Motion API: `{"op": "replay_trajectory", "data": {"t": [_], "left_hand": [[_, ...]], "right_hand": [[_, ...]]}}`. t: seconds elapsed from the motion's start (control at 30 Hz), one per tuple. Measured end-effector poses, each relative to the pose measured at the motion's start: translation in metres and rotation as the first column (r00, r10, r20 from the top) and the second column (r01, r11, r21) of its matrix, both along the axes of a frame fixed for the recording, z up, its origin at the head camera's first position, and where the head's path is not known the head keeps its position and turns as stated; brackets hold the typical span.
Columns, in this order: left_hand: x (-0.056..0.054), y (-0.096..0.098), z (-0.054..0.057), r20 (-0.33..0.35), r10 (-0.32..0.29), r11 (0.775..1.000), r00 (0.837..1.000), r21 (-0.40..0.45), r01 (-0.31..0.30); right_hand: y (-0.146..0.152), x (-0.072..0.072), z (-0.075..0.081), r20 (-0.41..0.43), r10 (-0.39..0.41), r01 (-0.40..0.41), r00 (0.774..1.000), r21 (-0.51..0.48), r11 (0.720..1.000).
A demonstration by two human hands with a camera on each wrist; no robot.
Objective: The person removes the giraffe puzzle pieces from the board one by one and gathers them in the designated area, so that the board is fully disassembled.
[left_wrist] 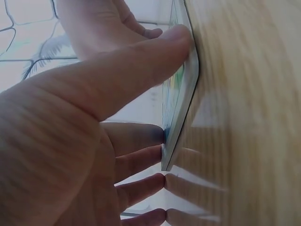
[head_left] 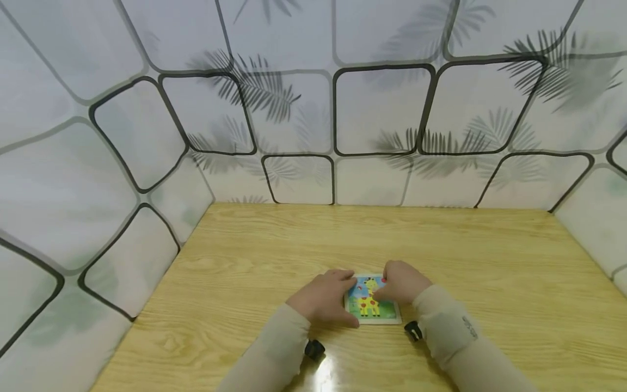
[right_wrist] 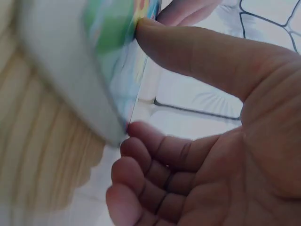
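Note:
A small picture board (head_left: 387, 314) with a yellow giraffe, blue sky, green ground and a pale border lies on the table. At its left side is my left hand (head_left: 325, 296), thumb extended onto the near-left edge; the index fingertip touches the board farther back. In the left wrist view the other fingers (left_wrist: 141, 186) reach toward the table. My right hand (head_left: 404, 283) covers the far right part. Its straight thumb (right_wrist: 188, 49) touches the picture, while the bent fingers (right_wrist: 127, 174) gather by the right edge, the index touching it. Whether the picture has separate pieces, I cannot tell.
The board lies on a wood-grain table (head_left: 245, 245). Behind and to the sides hangs pale cloth (head_left: 372, 109) with dark outlines and leaf prints. A black clip-like piece (head_left: 314, 349) sits under the left wrist, another (head_left: 413, 330) under the right.

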State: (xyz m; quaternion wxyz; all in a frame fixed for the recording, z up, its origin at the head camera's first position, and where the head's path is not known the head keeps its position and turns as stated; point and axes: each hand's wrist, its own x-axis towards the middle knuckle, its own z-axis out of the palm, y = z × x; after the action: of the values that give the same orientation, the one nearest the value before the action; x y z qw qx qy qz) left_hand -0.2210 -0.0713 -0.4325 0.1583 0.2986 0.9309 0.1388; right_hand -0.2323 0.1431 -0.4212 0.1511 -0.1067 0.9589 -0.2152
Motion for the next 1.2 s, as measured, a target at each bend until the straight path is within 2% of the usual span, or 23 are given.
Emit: {"op": "replay_trajectory", "data": {"t": [0.23, 0.4, 0.83, 1.2], "left_hand": [[0.001, -0.001, -0.002, -0.001, 0.01, 1.0, 1.0, 0.006, -0.01], [0.004, -0.006, -0.002, -0.002, 0.02, 1.0, 1.0, 0.004, -0.02], [0.0, -0.012, -0.002, 0.001, 0.049, 0.999, 0.999, 0.003, -0.049], [-0.001, -0.001, -0.002, -0.015, 0.002, 1.0, 1.0, 0.006, -0.002]], "right_hand": [[-0.009, 0.003, -0.001, 0.028, -0.07, 0.07, 0.997, 0.001, 0.998], [-0.014, 0.002, -0.002, 0.031, -0.074, 0.073, 0.997, 0.018, 0.997], [-0.019, 0.001, 0.003, 0.004, -0.078, 0.078, 0.997, 0.048, 0.996], [-0.013, 0.008, 0.001, 0.002, -0.152, 0.152, 0.988, 0.021, 0.988]]}}
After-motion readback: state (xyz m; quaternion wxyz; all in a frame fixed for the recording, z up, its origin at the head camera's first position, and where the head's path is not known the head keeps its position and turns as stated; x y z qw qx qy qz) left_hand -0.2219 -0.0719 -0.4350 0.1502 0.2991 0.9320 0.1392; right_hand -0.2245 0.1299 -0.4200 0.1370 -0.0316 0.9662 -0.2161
